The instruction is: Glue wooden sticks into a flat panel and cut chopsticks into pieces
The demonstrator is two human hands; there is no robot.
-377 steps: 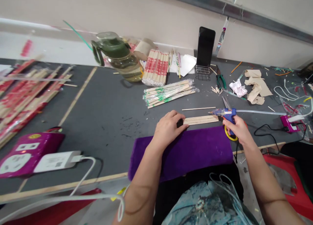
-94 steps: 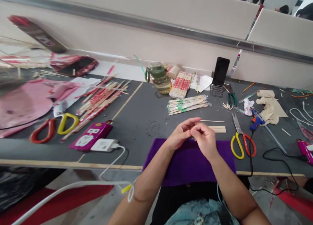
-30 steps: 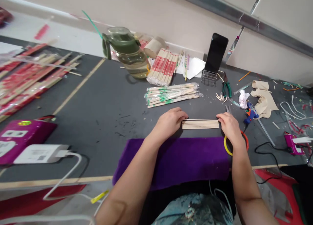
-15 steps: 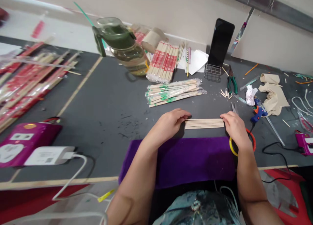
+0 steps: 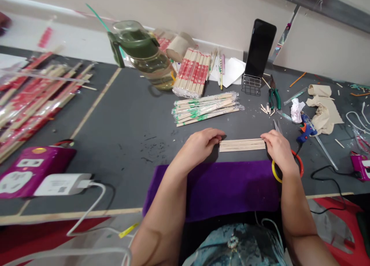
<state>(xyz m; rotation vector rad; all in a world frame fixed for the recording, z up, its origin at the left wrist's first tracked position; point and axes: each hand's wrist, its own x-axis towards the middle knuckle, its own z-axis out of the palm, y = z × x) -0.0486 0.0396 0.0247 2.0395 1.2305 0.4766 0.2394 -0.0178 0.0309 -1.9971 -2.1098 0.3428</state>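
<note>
A flat row of several thin wooden sticks (image 5: 242, 145) lies side by side on the dark table, beyond a purple cloth (image 5: 228, 189). At the row's left end, my left hand (image 5: 204, 142) has its fingers closed on the stick ends. The right end is pinched by my right hand (image 5: 276, 148), fingertips at the upper corner. Scissors (image 5: 300, 164) with red and yellow handles lie partly hidden under my right hand and wrist. Just past the row is a pile of wrapped chopsticks (image 5: 205, 108) with green print.
Behind stand a green-lidded water jug (image 5: 150, 62), red-printed chopstick packs (image 5: 192, 73) and a phone (image 5: 261, 46) on a wire stand. To the right are pliers (image 5: 274, 94), a blue glue gun (image 5: 306, 131) and crumpled paper (image 5: 323, 112). A purple power strip (image 5: 54, 160) sits left.
The view shifts very slightly. My hands and the row of sticks keep nearly the same position.
</note>
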